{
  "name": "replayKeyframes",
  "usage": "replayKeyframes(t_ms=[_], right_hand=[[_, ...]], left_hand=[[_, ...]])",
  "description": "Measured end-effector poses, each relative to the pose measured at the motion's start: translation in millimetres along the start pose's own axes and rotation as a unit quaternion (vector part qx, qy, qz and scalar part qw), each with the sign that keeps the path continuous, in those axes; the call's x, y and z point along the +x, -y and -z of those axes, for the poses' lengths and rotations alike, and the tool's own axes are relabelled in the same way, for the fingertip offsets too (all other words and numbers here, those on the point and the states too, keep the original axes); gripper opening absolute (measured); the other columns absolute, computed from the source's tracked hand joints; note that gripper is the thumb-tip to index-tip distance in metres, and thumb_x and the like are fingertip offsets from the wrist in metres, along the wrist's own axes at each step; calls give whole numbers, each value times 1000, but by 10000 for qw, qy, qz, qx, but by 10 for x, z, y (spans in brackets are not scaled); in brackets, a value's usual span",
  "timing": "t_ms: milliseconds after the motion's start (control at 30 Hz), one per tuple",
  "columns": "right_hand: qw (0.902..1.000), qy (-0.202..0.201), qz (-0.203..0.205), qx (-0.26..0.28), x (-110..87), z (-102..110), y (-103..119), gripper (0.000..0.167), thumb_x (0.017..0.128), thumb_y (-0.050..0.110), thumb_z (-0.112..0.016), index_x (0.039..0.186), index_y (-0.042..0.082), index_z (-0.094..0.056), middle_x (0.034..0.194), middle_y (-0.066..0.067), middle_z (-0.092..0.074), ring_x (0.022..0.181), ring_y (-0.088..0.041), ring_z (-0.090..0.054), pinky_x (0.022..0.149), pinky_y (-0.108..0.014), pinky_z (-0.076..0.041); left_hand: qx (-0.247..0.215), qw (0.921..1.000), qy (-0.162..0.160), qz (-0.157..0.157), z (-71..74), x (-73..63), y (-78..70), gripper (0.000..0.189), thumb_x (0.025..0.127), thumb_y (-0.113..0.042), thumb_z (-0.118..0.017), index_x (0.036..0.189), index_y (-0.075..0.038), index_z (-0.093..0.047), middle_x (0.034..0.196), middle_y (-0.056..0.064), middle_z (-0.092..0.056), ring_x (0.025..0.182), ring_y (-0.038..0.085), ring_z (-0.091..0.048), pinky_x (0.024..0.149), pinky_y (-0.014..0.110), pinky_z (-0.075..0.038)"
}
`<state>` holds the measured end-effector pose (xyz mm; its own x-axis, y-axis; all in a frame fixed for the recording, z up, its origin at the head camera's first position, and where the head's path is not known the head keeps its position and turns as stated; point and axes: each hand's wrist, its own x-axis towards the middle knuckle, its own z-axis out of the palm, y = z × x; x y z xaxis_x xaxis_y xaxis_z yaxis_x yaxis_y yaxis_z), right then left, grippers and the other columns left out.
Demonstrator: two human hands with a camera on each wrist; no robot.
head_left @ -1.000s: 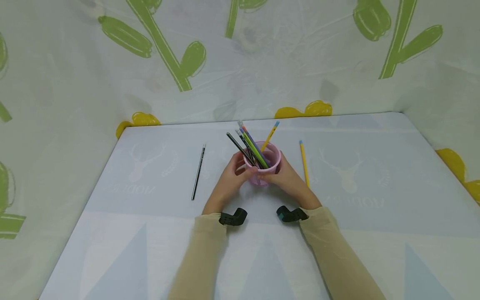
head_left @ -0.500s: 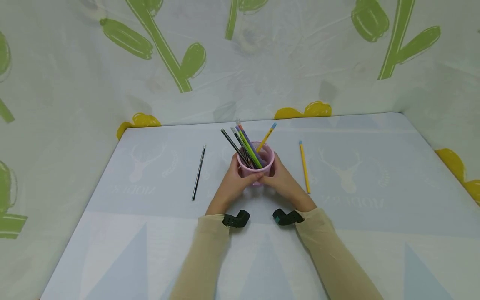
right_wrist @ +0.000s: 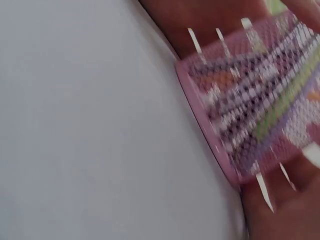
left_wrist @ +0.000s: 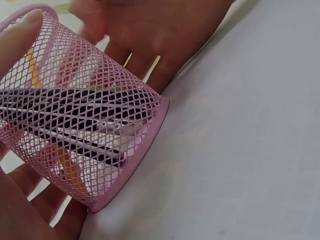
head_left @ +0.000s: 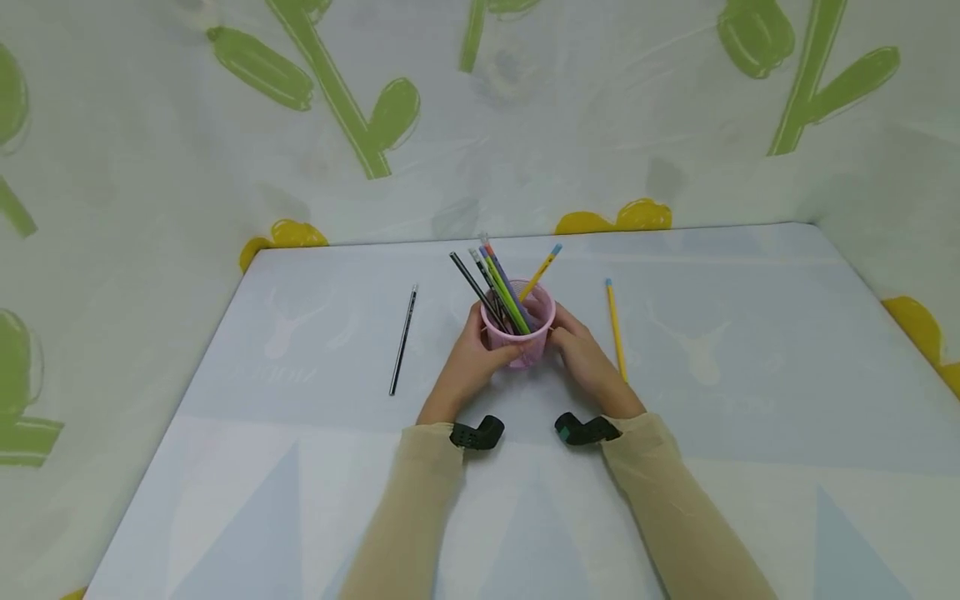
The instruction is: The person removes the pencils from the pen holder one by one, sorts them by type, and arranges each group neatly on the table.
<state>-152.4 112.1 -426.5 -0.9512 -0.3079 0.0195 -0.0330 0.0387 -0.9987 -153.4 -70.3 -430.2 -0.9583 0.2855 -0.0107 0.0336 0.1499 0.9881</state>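
A pink mesh pencil cup [head_left: 517, 354] stands upright on the table in the head view, with several pencils [head_left: 500, 287] leaning in it, black, green, purple and yellow. My left hand [head_left: 467, 362] holds the cup from the left, its thumb across the front below the rim and its fingers around the side. My right hand [head_left: 592, 367] is at the cup's right side, fingers close against the mesh in the left wrist view and thumb off the front. That view shows the pencils' lower ends through the mesh of the cup [left_wrist: 142, 160].
A black pencil [head_left: 403, 340] lies on the table left of the hands. A yellow pencil [head_left: 615, 329] with a blue end lies to the right, its near end close to my right wrist. Behind the table [head_left: 750, 333] hangs a leaf-patterned curtain [head_left: 570, 125].
The cup first shifted slightly left, held between both hands with both thumbs at the front. Since then my right thumb has come off the front and the right hand has drawn slightly right.
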Motion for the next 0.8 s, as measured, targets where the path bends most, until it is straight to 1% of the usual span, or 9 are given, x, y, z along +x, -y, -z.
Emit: replayKeyframes(t_ms=[67,133,267,400,500,567,600,700,800], right_hand=[[9991,-392,-82,123,17,-24,-39,56,84,1,-30,135,22,-39,136,6,-39,126,-8,-29,104,-38,-20],[9971,-728,-68,229,22,-58,-55,52,85,4,-27,132,21,-44,133,7,-42,124,-8,-33,103,-36,-23],[9924,-1166,168,364,14,-117,-48,42,93,13,-24,128,17,-47,130,4,-45,121,-9,-37,101,-35,-27],[9885,-1340,443,535,11,-130,-25,38,98,24,-28,127,13,-48,129,0,-46,120,-12,-39,101,-34,-29],[9862,-1374,657,650,18,-108,-12,40,98,31,-28,127,12,-48,129,-1,-47,120,-13,-40,101,-34,-28],[9858,-1357,744,648,32,-88,0,42,98,36,-28,127,13,-47,128,-1,-47,120,-13,-39,102,-34,-27],[9864,-1367,698,591,30,-89,39,42,97,36,-29,128,14,-47,129,-1,-47,121,-13,-38,102,-35,-27],[9885,-1405,396,393,21,-108,171,37,97,31,-34,129,17,-45,129,2,-47,122,-10,-36,102,-36,-26],[9898,-1377,237,270,24,-144,296,38,94,16,-36,132,14,-42,131,-1,-46,123,-10,-34,103,-38,-26]], left_hand=[[87,9999,-57,-29,-4,30,65,80,71,-32,-74,135,-32,-26,132,-10,-38,118,4,-36,98,29,-31],[110,9999,-82,-90,-9,44,102,81,71,-33,-74,136,-34,-25,132,-10,-38,119,4,-36,98,29,-31],[119,9998,-99,-96,-11,47,123,83,69,-37,-74,135,-35,-25,131,-11,-38,118,2,-36,97,27,-31],[110,9998,-121,-117,-23,61,120,83,68,-38,-75,135,-33,-26,130,-11,-40,117,2,-38,97,27,-32],[17,9997,-122,-189,-44,86,129,82,69,-34,-75,135,-30,-26,130,-8,-40,118,4,-38,97,28,-32],[-7,9997,-131,-205,-57,101,143,82,70,-32,-75,136,-29,-26,130,-7,-40,118,6,-37,98,29,-32],[-12,9997,-138,-215,-63,104,150,82,70,-31,-75,136,-29,-26,131,-6,-39,119,7,-37,98,30,-32],[71,9998,-179,-112,-63,97,141,83,70,-34,-75,136,-29,-25,132,-5,-39,119,9,-37,98,32,-32],[111,9998,-134,90,-45,54,40,83,71,-34,-74,137,-27,-24,133,-3,-38,121,11,-36,99,34,-31]])
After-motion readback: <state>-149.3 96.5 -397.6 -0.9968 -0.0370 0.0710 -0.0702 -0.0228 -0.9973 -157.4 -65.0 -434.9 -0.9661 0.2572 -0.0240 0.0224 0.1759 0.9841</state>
